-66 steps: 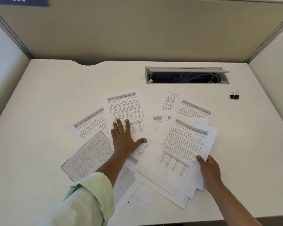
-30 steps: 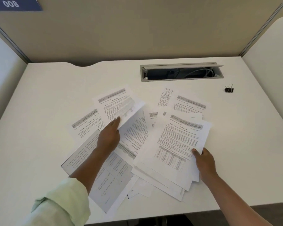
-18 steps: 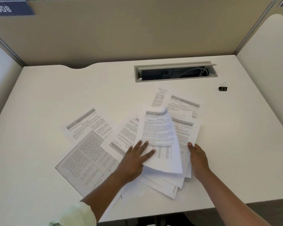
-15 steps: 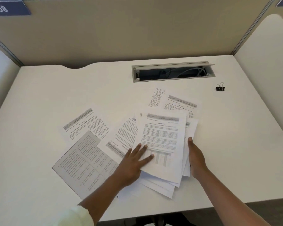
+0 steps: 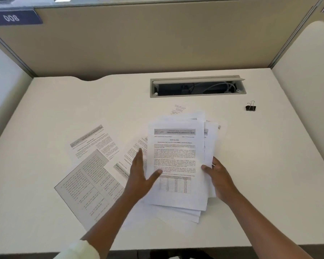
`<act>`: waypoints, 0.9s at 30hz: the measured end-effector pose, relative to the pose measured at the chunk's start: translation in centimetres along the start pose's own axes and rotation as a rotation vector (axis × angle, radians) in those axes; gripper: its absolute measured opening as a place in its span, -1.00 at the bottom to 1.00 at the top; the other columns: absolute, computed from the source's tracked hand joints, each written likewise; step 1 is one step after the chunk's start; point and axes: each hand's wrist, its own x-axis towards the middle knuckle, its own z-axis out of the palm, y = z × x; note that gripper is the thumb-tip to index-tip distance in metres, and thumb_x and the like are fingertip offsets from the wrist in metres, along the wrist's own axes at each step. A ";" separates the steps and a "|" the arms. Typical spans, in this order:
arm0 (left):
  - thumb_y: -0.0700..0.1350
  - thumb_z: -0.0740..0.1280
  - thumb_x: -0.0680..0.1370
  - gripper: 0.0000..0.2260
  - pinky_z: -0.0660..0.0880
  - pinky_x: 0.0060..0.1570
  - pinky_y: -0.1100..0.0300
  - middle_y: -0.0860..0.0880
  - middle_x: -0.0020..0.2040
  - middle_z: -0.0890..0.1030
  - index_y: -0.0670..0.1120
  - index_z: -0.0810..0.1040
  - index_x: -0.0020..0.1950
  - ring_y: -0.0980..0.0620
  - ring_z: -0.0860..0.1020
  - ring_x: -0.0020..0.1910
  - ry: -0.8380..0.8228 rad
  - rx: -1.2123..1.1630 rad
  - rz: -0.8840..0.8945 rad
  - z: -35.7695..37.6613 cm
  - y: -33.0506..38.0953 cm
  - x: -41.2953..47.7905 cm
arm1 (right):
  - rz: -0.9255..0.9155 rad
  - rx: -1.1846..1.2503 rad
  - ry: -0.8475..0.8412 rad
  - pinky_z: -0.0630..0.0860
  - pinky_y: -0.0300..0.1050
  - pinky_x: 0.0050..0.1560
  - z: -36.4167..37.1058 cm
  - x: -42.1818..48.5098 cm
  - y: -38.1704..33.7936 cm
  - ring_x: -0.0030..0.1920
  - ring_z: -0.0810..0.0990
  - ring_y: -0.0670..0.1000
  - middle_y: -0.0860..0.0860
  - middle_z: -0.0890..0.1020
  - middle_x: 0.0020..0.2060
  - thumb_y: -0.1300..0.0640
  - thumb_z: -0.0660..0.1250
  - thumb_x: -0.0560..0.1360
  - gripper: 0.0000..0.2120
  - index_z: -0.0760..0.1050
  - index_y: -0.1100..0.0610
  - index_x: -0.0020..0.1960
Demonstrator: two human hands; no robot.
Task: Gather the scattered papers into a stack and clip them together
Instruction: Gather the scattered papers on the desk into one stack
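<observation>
A loose stack of printed papers [image 5: 176,156] lies at the desk's middle, its top sheet showing a header and a small table. My left hand [image 5: 140,176] grips the stack's left edge, thumb on top. My right hand [image 5: 216,176] holds the right edge, thumb on the top sheet. To the left, loose sheets lie flat: a headed page [image 5: 94,143], a grey-bordered page [image 5: 86,186], and another page [image 5: 129,157] partly under the stack. A slip of paper [image 5: 178,109] pokes out behind the stack. A black binder clip [image 5: 250,107] sits far right.
An open cable slot [image 5: 196,86] with wires is set into the white desk [image 5: 45,113] at the back. Beige partition walls [image 5: 157,40] close in the back and both sides. The near desk edge runs along the bottom.
My left hand lifted a sheet from the left and laid it on the pile. Both hands now squeeze the pile's sides, and its sheets lie straighter and more upright.
</observation>
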 end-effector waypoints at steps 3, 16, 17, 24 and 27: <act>0.08 0.37 0.62 -0.42 0.33 0.49 -0.10 0.10 0.49 0.47 0.08 0.25 0.60 0.08 0.44 0.45 -0.017 -0.443 -0.194 -0.1 2.8 1.3 | 0.022 0.105 -0.075 0.53 0.14 0.29 -1.0 0.4 -1.1 0.24 0.65 0.15 0.10 0.69 0.23 0.35 0.23 0.62 -0.62 0.52 0.11 0.38; -0.35 0.23 0.61 -0.66 0.63 0.17 -0.05 0.07 0.12 0.72 -0.02 0.56 0.26 0.03 0.70 0.10 0.123 -0.452 -0.291 1.7 6.9 1.1 | 0.008 -0.107 -0.019 0.58 0.04 0.23 -0.7 1.0 -3.9 0.13 0.68 0.02 0.01 0.70 0.17 0.33 0.23 0.61 -0.67 0.57 -0.03 0.20; -0.36 0.23 0.61 -0.65 0.63 0.18 -0.03 0.09 0.11 0.72 -0.01 0.56 0.26 0.07 0.69 0.10 0.160 -0.463 -0.262 1.5 7.3 1.0 | -0.021 -0.078 -0.013 0.58 0.02 0.22 -0.7 1.0 -4.4 0.12 0.69 0.01 0.00 0.71 0.16 0.34 0.24 0.61 -0.66 0.58 -0.04 0.18; -0.42 0.25 0.61 -0.60 0.59 0.16 0.24 0.15 0.14 0.72 0.00 0.57 0.29 0.14 0.65 0.18 0.423 -0.598 0.021 -0.8 10.4 0.1 | -0.303 0.038 -0.065 0.57 -0.15 0.17 0.0 0.0 -9.4 0.15 0.68 -0.06 -0.08 0.73 0.11 0.37 0.26 0.61 -0.65 0.58 0.01 0.24; -0.40 0.28 0.61 -0.61 0.58 0.14 0.20 0.19 0.10 0.69 0.08 0.55 0.22 0.07 0.63 0.21 0.495 -0.582 0.025 -0.3 10.0 -0.4 | -0.355 -0.004 -0.079 0.57 -0.15 0.18 0.0 -0.2 -9.4 0.14 0.67 -0.10 -0.15 0.73 0.07 0.37 0.26 0.61 -0.62 0.58 -0.08 0.18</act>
